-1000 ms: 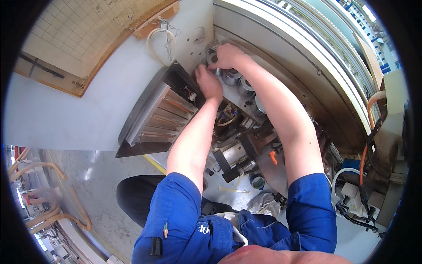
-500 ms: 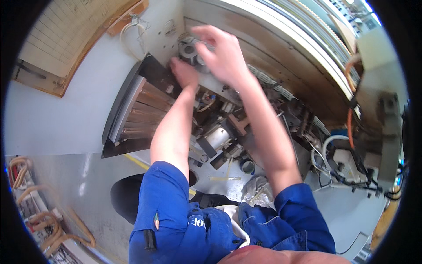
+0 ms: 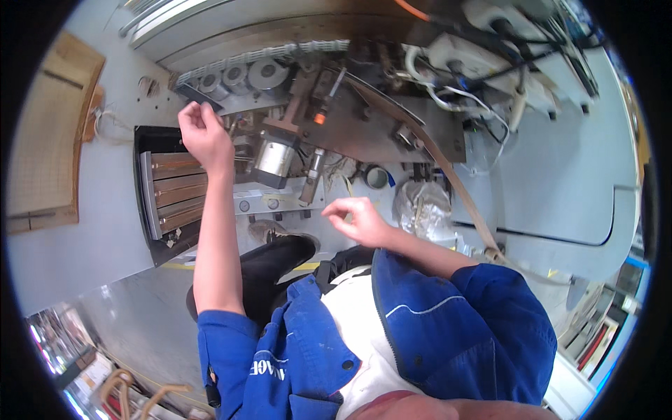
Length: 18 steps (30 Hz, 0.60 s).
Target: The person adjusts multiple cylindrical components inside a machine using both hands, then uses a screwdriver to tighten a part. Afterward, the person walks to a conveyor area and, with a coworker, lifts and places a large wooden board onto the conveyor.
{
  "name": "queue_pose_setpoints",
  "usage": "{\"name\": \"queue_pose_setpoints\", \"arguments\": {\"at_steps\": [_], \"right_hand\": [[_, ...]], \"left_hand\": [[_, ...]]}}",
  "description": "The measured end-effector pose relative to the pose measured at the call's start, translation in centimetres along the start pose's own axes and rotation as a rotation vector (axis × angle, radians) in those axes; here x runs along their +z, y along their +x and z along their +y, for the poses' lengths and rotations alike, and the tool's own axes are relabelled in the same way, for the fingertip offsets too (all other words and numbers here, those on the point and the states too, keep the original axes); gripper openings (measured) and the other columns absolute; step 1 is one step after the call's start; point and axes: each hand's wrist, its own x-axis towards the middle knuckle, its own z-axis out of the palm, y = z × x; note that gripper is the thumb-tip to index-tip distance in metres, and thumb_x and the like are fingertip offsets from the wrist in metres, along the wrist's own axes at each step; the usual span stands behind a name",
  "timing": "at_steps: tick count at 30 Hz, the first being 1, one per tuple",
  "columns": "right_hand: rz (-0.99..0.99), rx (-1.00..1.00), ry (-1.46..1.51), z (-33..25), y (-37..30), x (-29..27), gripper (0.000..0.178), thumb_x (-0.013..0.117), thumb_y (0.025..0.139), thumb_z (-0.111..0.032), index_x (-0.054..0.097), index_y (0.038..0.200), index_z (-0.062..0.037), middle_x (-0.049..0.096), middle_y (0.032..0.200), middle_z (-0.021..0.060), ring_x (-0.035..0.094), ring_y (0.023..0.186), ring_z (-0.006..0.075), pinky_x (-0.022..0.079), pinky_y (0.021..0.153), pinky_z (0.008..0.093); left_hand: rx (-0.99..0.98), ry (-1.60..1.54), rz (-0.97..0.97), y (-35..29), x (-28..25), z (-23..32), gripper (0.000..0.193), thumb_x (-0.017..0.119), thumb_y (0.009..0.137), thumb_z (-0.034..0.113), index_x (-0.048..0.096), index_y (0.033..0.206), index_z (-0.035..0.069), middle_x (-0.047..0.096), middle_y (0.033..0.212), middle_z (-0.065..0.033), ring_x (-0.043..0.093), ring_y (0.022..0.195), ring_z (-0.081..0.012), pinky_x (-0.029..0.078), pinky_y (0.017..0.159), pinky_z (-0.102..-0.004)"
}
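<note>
My left hand (image 3: 207, 136) is raised at the left of the machine, its fingers pinched together against a dark flat strip (image 3: 198, 96). Whether the strip is in the fingers or just behind them, I cannot tell. Beside the strip are several round metal rollers (image 3: 234, 77), with the largest roller (image 3: 268, 72) on the right. My right hand (image 3: 358, 218) hovers in front of my body, fingers loosely bent and apart, with nothing seen in it. Beyond it lie a silver cylinder (image 3: 274, 159) with dark ends and a slim rod with an orange end (image 3: 320, 117).
A black-framed opening with copper-brown slats (image 3: 178, 187) is at the left. A long brown belt (image 3: 448, 168) slants across the right side. Clear plastic wrapping (image 3: 423, 206) and a dark ring-shaped roll (image 3: 376, 177) lie low in the machine. White cables (image 3: 455, 101) hang at the upper right.
My view has turned and shifted right. My right hand has drawn back from the rollers toward my body. My left hand stays near the rollers, its fingers now pinched beside the dark strip.
</note>
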Motion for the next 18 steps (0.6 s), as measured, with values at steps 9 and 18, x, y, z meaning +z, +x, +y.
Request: {"name": "queue_pose_setpoints", "arguments": {"at_steps": [9,18], "right_hand": [[0.306,0.350,0.191,5.9,-7.7,-2.1,0.017,0.064,0.095,-0.007,0.072,0.107,0.0020,0.074,0.089,0.0065,0.067,0.079,0.0093,0.055,0.074,0.0274],[0.588,0.265,0.011,5.1,-8.5,-7.1,0.015,0.066,0.096,-0.007,0.072,0.107,0.0021,0.071,0.087,0.0033,0.063,0.078,0.0076,0.052,0.073,0.0250]], "left_hand": [[-0.992,0.024,-0.811,-21.8,2.7,4.5,0.017,0.069,0.100,0.017,0.064,0.106,0.002,0.063,0.080,-0.0011,0.062,0.065,-0.0095,0.050,0.057,-0.0243],[-1.040,-0.249,-0.597,-22.7,9.7,2.6,0.029,0.064,0.101,0.012,0.057,0.125,-0.004,0.066,0.099,-0.0093,0.071,0.086,-0.0190,0.060,0.076,-0.0306]]}}
